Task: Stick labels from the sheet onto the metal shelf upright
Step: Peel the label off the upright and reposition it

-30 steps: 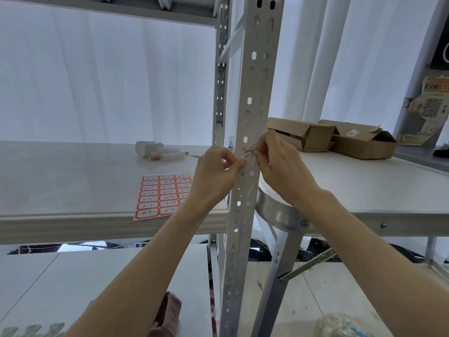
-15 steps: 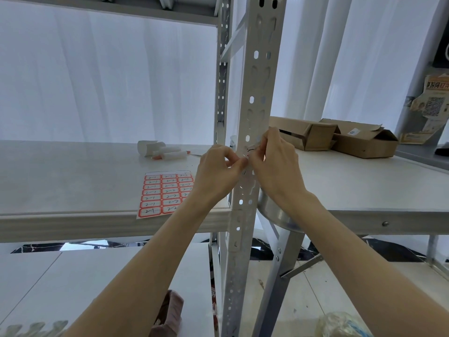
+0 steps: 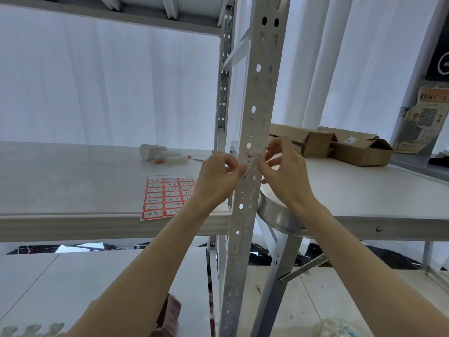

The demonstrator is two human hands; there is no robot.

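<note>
Head view: left hand (image 3: 218,181), right hand (image 3: 286,171) pinch label (image 3: 252,157) on upright (image 3: 261,81); cardboard boxes' (image 3: 315,144) insides unseen.

Pale shelf (image 3: 60,181): label sheet (image 3: 167,198), possibly small tubes (image 3: 170,158)

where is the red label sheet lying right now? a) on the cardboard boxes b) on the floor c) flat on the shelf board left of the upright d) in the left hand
c: the label sheet lies flat at the front edge of the shelf board, just left of the upright.
</note>
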